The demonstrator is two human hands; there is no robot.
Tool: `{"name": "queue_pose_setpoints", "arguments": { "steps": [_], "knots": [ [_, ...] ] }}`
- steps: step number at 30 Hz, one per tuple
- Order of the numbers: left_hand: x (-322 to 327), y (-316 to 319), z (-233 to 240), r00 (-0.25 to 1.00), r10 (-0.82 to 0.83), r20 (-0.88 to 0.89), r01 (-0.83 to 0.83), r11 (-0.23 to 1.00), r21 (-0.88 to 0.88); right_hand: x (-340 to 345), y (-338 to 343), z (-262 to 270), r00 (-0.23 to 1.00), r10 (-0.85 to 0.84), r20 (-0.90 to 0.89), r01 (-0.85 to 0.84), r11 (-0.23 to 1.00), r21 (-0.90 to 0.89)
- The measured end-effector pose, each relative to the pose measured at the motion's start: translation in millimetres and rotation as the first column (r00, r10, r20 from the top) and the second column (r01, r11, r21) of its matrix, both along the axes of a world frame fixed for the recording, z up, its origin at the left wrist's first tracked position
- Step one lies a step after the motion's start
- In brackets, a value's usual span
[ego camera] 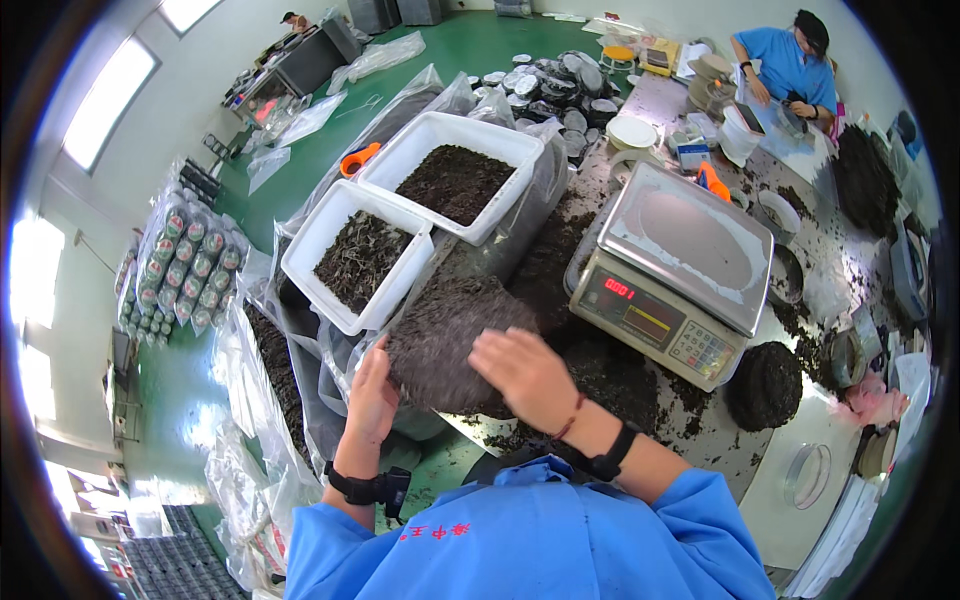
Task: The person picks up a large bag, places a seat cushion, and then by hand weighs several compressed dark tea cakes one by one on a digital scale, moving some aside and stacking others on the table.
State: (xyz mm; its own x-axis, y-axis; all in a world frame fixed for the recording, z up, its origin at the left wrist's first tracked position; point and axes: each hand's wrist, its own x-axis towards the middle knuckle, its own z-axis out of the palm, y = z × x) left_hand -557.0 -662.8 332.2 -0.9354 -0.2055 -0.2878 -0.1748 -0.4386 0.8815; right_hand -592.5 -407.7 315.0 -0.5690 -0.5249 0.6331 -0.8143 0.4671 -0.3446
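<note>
My left hand (373,394) holds the left edge of a round, flat cake of dark dried seaweed-like material (454,345), blurred by motion. Across its right side lies my right hand (525,375), palm down with the fingers stretched out. Beyond the cake, two white plastic tubs (300,262) (525,154) hold loose dark dried flakes. To the right stands a digital scale (686,240) with a steel pan and a lit red display. A thick round stack of the dark material (765,386) sits right of the scale, and more lies under and beside my right forearm.
Large plastic bags (247,375) of dark material line the left side. Orange-handled tape dispensers (360,159) (712,182) lie by the tubs and behind the scale. Clear rings (808,476) and scraps cover the right side. A co-worker (795,67) in blue sits at the table's far end.
</note>
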Motion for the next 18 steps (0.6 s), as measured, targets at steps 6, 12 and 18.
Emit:
{"name": "queue_pose_setpoints", "arguments": {
  "steps": [6, 12, 18],
  "knots": [
    [6.9, -24.6, -56.2, 0.993, -0.092, 0.073, 0.103, 0.395, -0.913, -26.5, 48.7, 57.7, 0.783, -0.238, 0.575, 0.553, 0.689, -0.468],
    [1.9, 18.7, -33.9, 0.982, -0.159, -0.098, -0.107, -0.043, -0.993, -14.6, 85.5, 41.1, 0.768, -0.278, 0.577, 0.589, 0.659, -0.468],
    [-22.8, 23.2, -10.7, 0.965, -0.258, -0.055, 0.240, 0.944, -0.225, 18.8, 45.8, 46.8, 0.974, -0.112, -0.198, 0.149, 0.972, 0.182]
  ]
}}
